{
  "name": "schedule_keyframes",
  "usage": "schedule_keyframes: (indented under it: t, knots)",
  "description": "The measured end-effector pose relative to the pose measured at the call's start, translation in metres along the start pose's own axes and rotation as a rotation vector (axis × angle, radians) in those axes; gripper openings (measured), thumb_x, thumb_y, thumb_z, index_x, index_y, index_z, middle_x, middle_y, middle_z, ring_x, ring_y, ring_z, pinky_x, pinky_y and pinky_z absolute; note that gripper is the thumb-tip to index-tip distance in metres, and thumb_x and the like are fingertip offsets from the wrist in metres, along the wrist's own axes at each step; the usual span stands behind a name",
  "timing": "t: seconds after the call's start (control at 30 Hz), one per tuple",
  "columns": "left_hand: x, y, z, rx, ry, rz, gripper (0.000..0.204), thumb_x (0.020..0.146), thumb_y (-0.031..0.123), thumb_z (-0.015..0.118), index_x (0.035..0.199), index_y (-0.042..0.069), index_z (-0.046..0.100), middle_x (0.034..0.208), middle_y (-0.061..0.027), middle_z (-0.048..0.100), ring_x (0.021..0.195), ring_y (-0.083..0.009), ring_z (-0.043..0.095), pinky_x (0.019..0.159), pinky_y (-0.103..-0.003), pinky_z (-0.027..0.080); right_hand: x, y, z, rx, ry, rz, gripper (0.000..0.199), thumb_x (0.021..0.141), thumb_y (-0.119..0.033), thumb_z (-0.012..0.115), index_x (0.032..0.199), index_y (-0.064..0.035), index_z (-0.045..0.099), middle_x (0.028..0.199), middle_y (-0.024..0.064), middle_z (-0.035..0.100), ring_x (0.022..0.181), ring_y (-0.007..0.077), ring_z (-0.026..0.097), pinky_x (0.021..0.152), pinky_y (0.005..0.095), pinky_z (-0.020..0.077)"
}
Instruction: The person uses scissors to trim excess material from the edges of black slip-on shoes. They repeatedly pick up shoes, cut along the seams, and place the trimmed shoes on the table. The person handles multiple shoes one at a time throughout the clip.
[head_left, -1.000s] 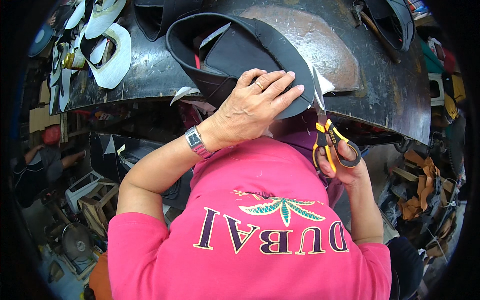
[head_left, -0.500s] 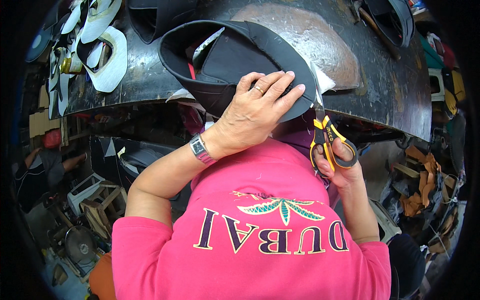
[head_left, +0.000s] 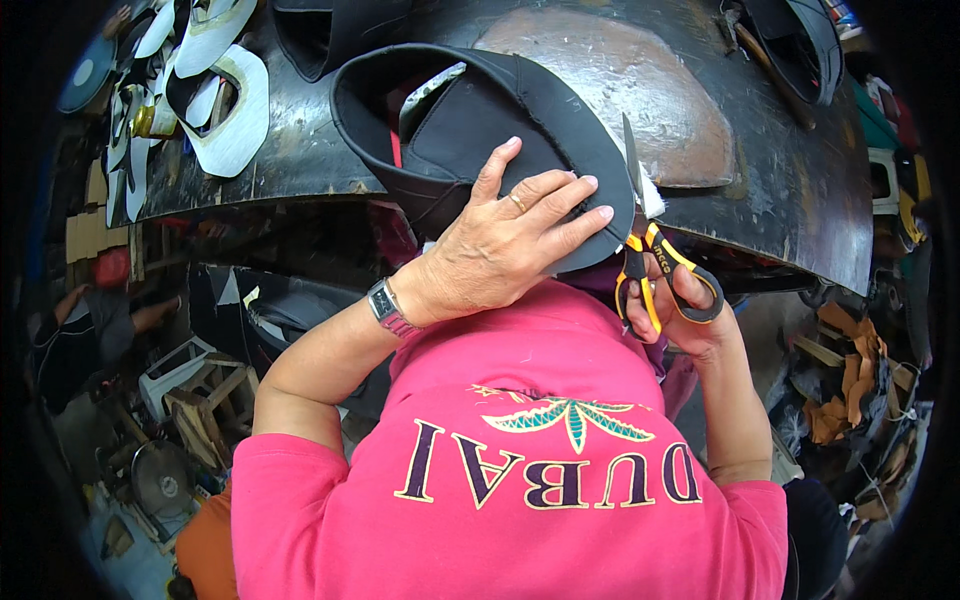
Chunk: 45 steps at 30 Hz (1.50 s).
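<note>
A black shoe upper (head_left: 575, 105) is tilted at the near edge of the table, its wide opening toward the left. My left hand (head_left: 510, 225) holds it by the toe end. Three fingers lie on the black material, the index finger is raised, and the thumb is hidden. In my right hand (head_left: 690, 305) are scissors (head_left: 636, 262) with yellow and black handles, the fingers through the loops. One pointed blade shows beside the toe edge; the other is mostly hidden. A white scrap (head_left: 652, 198) hangs by the blades.
A worn brown slab (head_left: 610, 85) lies on the dark table (head_left: 300, 150). White and grey cut pieces (head_left: 235, 140) and a small yellowish jar (head_left: 152, 121) are at the left. More black uppers (head_left: 335, 35) lie at the back. A wooden-handled tool (head_left: 770, 75) rests at the right.
My left index finger has lifted from the other fingers. The scissors' blade now stands clear beyond the toe edge, where it was mostly covered before. The whole view has shifted slightly.
</note>
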<state>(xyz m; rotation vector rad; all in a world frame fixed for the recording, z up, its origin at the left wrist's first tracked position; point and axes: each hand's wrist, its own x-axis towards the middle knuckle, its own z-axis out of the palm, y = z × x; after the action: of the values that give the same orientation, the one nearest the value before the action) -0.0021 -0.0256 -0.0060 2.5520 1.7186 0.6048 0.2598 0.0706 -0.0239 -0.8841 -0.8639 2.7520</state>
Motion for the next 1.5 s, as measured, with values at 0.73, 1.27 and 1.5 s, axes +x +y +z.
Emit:
schedule_keyframes:
  t: [0.73, 1.27, 1.5]
  knots:
    - [-0.021, -0.007, -0.003, -0.158, -0.083, 0.051, 0.065, 0.076, 0.012, 0.069, 0.138, 0.024, 0.055, 0.143, -0.0039, 0.05, 0.126, -0.0183, 0.051, 0.119, -0.056, 0.011, 0.009, -0.018, 0.006, -0.258, 0.091, 0.035, 0.056, 0.082, -0.044, 0.075, 0.112, 0.0, 0.055, 0.061, 0.0047, 0.055, 0.044, 0.0082, 0.05, 0.041, 0.0191, 0.0367]
    - [-0.008, -0.012, -0.054, -0.355, -0.364, 0.202, 0.061, 0.081, 0.033, 0.073, 0.134, 0.01, 0.055, 0.135, -0.0133, 0.055, 0.126, -0.0273, 0.052, 0.115, -0.052, 0.029, 0.01, -0.015, 0.017, -0.119, 0.271, -0.158, 0.04, 0.089, -0.038, 0.071, 0.094, -0.0015, 0.056, 0.06, 0.0065, 0.055, 0.041, 0.009, 0.046, 0.039, 0.0194, 0.0363]
    - [0.024, -0.076, -0.089, 0.443, 0.211, 0.04, 0.031, 0.084, 0.01, 0.059, 0.114, 0.013, 0.066, 0.115, -0.0049, 0.062, 0.111, -0.0208, 0.058, 0.099, -0.036, 0.042, -0.009, -0.031, 0.009, -0.447, 0.545, -0.454, 0.023, 0.086, -0.016, 0.073, 0.098, -0.0031, 0.057, 0.067, 0.0033, 0.057, 0.048, 0.0081, 0.053, 0.044, 0.0197, 0.0426]
